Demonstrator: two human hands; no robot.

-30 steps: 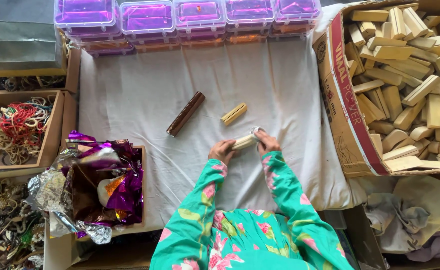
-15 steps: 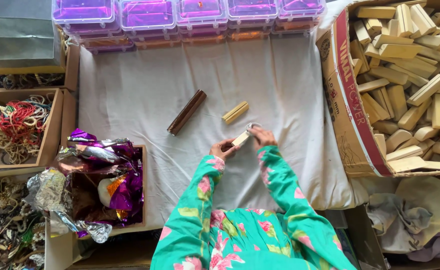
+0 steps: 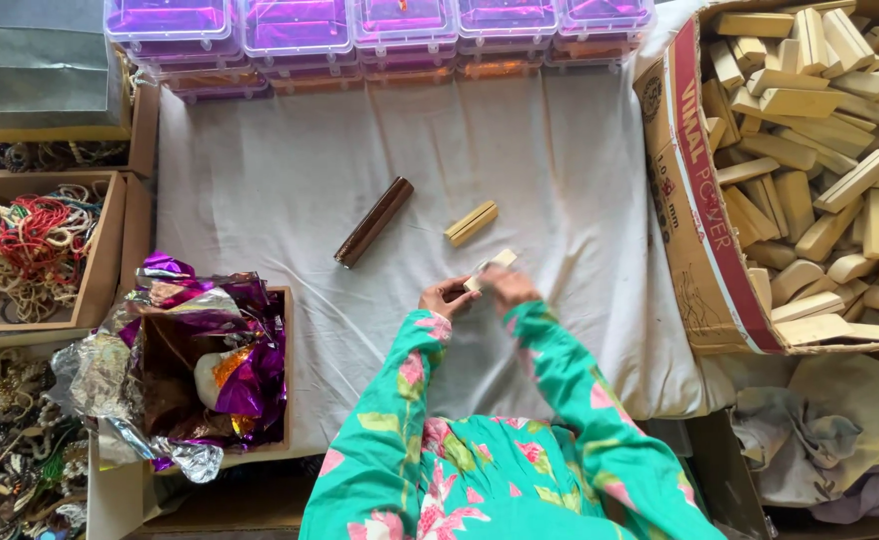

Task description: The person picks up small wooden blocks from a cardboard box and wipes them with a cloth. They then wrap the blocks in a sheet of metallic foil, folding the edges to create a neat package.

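Observation:
Both my hands meet over the white cloth (image 3: pixel 290 180), holding one small pale wooden block (image 3: pixel 493 265) between them. My left hand (image 3: pixel 447 297) grips its lower end and my right hand (image 3: pixel 505 288) covers its other side. I wear green floral sleeves. A second pale wooden block (image 3: pixel 472 222) lies on the cloth just beyond my hands. A long dark brown stick (image 3: pixel 374 221) lies slanted to its left.
A cardboard box (image 3: pixel 685 190) full of wooden blocks stands at the right. Purple-lidded clear boxes (image 3: pixel 300 25) line the far edge. At the left are a box of purple and silver foil (image 3: pixel 200 370), a tray of beads (image 3: pixel 30 250) and a heap of bangles (image 3: pixel 5 450).
The block in my hands has tilted and shifted slightly as both hands turn it. The loose block and brown stick stay where they were.

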